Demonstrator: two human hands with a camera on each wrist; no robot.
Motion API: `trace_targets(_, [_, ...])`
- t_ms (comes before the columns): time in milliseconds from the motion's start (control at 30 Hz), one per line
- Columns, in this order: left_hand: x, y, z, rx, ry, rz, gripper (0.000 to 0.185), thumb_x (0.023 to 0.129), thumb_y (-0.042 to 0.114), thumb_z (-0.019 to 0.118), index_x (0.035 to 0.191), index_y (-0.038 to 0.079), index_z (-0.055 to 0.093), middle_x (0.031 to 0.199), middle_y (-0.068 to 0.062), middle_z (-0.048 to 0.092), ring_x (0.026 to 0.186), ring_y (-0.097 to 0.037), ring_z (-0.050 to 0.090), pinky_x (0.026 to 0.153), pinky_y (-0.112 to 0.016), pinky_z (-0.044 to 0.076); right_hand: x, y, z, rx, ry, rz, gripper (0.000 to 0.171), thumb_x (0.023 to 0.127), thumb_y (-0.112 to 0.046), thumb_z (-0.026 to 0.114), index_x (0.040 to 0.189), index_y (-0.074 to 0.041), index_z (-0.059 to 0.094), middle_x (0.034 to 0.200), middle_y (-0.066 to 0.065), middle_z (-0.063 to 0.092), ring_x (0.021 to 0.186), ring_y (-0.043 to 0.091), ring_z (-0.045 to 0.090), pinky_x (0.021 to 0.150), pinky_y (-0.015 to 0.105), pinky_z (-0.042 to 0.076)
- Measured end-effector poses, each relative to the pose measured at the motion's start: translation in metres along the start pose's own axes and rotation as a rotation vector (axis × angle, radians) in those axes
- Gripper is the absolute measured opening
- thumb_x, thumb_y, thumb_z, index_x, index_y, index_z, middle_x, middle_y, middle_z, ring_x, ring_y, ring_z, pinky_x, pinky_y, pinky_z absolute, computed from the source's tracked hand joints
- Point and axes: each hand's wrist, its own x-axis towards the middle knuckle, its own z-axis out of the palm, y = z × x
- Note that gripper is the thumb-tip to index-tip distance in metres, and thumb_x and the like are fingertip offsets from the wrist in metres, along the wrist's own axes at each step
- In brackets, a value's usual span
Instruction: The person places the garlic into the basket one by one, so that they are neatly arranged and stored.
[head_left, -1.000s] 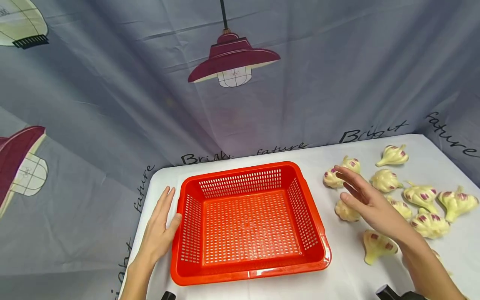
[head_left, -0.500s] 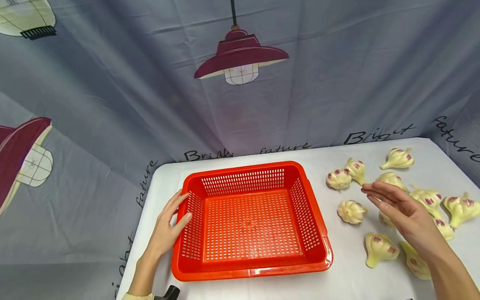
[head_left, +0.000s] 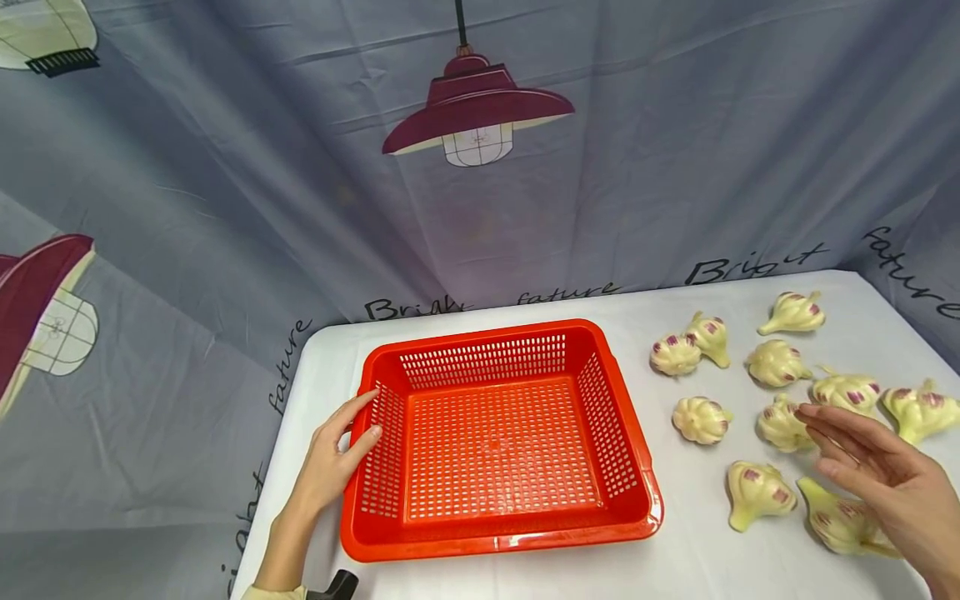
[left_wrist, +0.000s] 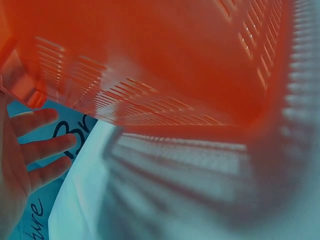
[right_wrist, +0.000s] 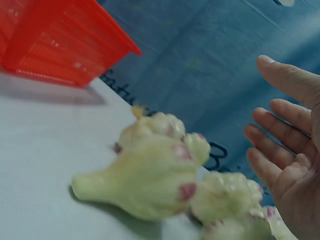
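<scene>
Two hands in view | right hand (head_left: 885,471), fingers apart and holding nothing, has drifted nearer, now over the garlic bulbs (head_left: 780,423) right of the red basket (head_left: 498,533); left hand (head_left: 337,454) stays, straight fingers on the basket's left wall | pick-up looks imminent; basket holds nothing

Bright, even overhead light leaves soft shadows under the basket (head_left: 495,442) and garlic (head_left: 701,419) on the desk (head_left: 697,550), the head view bows at its edges, and both wrist views are blurred and out of focus.
</scene>
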Motion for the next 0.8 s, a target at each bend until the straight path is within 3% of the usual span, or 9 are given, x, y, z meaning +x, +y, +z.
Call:
trace_targets(133, [0.0, -0.001, 0.0, -0.012, -0.024, -0.008, 0.052, 0.098, 0.024, 0.062, 0.148, 0.014, 0.052, 0.148, -0.013, 0.051, 0.132, -0.035, 0.05, 0.101, -0.065, 0.042, -0.008, 0.006, -0.013, 0.048, -0.003, -0.054, 0.068, 0.087, 0.035, 0.042, 0.147, 0.003, 0.044, 0.14, 0.0, 0.056, 0.126, 0.001, 0.053, 0.1, 0.014, 0.04])
trace_targets(233, [-0.001, -0.002, 0.0, -0.021, -0.032, -0.007, 0.051, 0.1, 0.023, 0.06, 0.149, 0.014, 0.05, 0.149, -0.012, 0.05, 0.132, -0.034, 0.051, 0.101, -0.062, 0.044, -0.014, 0.012, -0.023, 0.08, -0.044, -0.126, 0.068, 0.084, 0.039, 0.036, 0.147, 0.012, 0.037, 0.144, 0.006, 0.053, 0.131, 0.007, 0.051, 0.103, 0.017, 0.039])
trace_targets(467, [-0.003, -0.004, 0.002, -0.15, -0.079, -0.04, 0.053, 0.101, 0.018, 0.058, 0.152, 0.015, 0.046, 0.149, -0.016, 0.048, 0.115, -0.034, 0.06, 0.082, -0.033, 0.057, -0.034, 0.034, -0.051, 0.084, -0.077, -0.206, 0.069, 0.085, 0.04, 0.031, 0.149, 0.015, 0.029, 0.148, 0.009, 0.05, 0.135, 0.01, 0.048, 0.106, 0.018, 0.035])
trace_targets(567, [-0.003, -0.004, 0.003, -0.209, -0.097, -0.061, 0.053, 0.101, 0.017, 0.059, 0.152, 0.015, 0.045, 0.15, -0.017, 0.047, 0.113, -0.036, 0.06, 0.081, -0.031, 0.057, -0.044, 0.047, -0.061, 0.146, -0.108, -0.266, 0.065, 0.086, 0.038, 0.03, 0.148, 0.019, 0.023, 0.15, 0.014, 0.047, 0.135, 0.015, 0.048, 0.107, 0.021, 0.036])
trace_targets(700, [-0.003, -0.004, 0.003, -0.239, -0.098, -0.079, 0.053, 0.099, 0.014, 0.059, 0.151, 0.013, 0.046, 0.149, -0.017, 0.047, 0.112, -0.036, 0.059, 0.08, -0.032, 0.058, -0.056, 0.061, -0.066, 0.182, -0.067, -0.265, 0.069, 0.083, 0.04, 0.033, 0.148, 0.019, 0.024, 0.148, 0.015, 0.049, 0.133, 0.016, 0.051, 0.106, 0.022, 0.037])
trace_targets(800, [-0.003, -0.004, 0.004, -0.259, -0.097, -0.088, 0.053, 0.099, 0.011, 0.06, 0.15, 0.012, 0.047, 0.148, -0.018, 0.047, 0.112, -0.033, 0.059, 0.081, -0.032, 0.058, -0.065, 0.066, -0.063, 0.168, 0.036, -0.213, 0.077, 0.078, 0.044, 0.033, 0.149, 0.015, 0.029, 0.146, 0.012, 0.051, 0.132, 0.013, 0.052, 0.104, 0.02, 0.038])
